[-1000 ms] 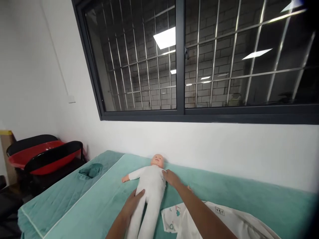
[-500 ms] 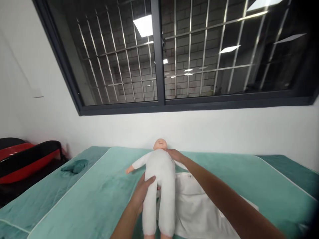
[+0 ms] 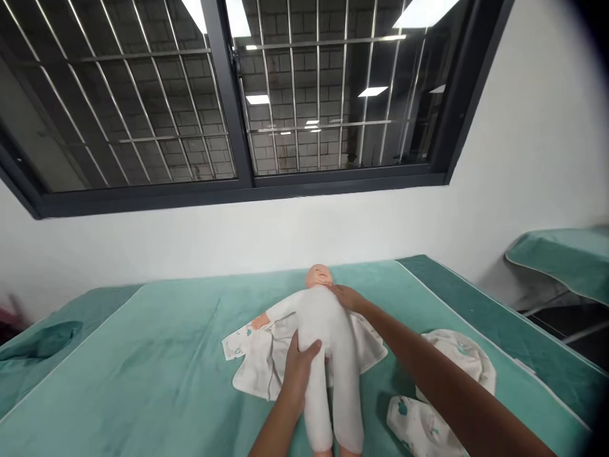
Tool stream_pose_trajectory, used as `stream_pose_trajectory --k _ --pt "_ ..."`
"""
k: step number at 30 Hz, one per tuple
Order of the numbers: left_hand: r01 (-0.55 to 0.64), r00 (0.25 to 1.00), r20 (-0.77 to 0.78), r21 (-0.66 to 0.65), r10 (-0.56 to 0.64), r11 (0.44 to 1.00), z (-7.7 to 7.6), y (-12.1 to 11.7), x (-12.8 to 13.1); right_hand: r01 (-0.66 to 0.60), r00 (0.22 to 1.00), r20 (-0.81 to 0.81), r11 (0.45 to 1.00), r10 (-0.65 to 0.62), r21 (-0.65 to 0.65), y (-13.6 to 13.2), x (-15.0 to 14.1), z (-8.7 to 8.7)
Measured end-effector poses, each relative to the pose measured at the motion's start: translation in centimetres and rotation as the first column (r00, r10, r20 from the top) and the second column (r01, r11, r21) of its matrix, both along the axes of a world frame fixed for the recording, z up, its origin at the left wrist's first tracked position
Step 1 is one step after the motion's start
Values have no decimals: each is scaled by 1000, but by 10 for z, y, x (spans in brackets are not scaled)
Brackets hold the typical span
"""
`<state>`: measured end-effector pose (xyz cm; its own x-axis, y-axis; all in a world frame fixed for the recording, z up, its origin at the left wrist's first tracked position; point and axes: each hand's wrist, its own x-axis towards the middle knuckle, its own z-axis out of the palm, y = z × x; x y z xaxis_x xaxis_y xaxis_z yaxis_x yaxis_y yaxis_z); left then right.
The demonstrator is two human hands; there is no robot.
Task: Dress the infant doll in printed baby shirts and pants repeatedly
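A baby doll [image 3: 328,330] in a white bodysuit lies on its back on a teal-covered bed [image 3: 157,355], head toward the wall. Under it is an opened white printed garment [image 3: 259,355]. My left hand [image 3: 301,365] grips the doll at the hip and upper thigh, fingers wrapped around it. My right hand [image 3: 349,297] holds the doll at the shoulder beside the neck, fingers curled on it.
A second white printed cloth [image 3: 442,393] lies crumpled on the bed to the right. A small teal pouch [image 3: 42,339] sits at the far left. A barred window [image 3: 228,95] runs along the wall. Another teal-covered bed [image 3: 561,260] stands at the right.
The doll has been carried to the right and now lies on the opened white garment. Both hands kept their hold on it. The view swung right; the red and black chair left the view.
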<state>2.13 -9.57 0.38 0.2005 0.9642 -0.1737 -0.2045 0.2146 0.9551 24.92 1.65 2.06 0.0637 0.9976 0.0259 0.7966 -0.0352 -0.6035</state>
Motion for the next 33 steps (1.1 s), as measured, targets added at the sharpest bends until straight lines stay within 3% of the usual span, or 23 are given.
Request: stream_pose_trajectory --k 3,6,9,13,15,18,21,23,25,28,33 --pt "-52 997 -58 42 54 998 -16 -4 -2 -6 993 118 999 2 40 -4 -12 -3" --pt "-120 969 -216 23 122 993 -33 -2 -7 -36 973 230 986 -2 160 -1 -45 5" --pt "-172 937 -297 62 182 983 -48 -2 -7 -194 942 310 959 124 206 7 -99 6" --pt "-154 915 -330 248 233 956 -54 -8 -10 -388 868 382 913 317 124 20 -169 -10" --pt "-82 885 -397 382 244 921 -53 -6 -22 -439 836 400 895 376 75 26 -188 -19" --pt "35 789 -509 597 344 802 -52 12 -56 -468 816 409 882 408 52 32 -196 -26" --pt "-8 649 -528 715 547 699 -56 43 -91 -450 834 399 888 381 95 33 -186 -20" --pt "-71 560 -581 677 590 733 -60 66 -106 -437 851 381 891 363 127 30 -176 -13" --pt "-93 523 -674 563 521 821 -63 88 -112 -441 856 365 886 367 143 24 -168 -7" --pt "-63 566 -731 423 381 904 -60 116 -114 -473 844 358 870 401 140 12 -161 -5" --pt "-63 673 -649 427 355 902 -44 136 -132 -470 855 322 871 408 144 0 -163 -13"
